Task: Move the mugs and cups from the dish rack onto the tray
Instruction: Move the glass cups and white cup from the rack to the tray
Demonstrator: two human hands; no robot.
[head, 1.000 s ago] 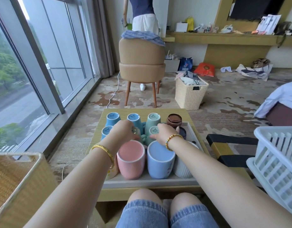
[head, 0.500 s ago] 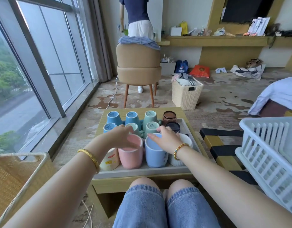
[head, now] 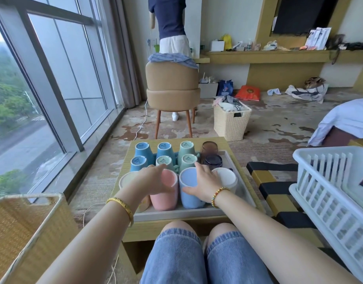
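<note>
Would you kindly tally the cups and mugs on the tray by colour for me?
Blue cups: 3
Green cups: 3
Dark glass cups: 2
Cream or white mugs: 2
Pink mug: 1
Blue mug: 1
Total: 12

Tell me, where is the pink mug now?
The pink mug stands upside down in the tray's front row, under the left hand, with the blue mug at its right.
</note>
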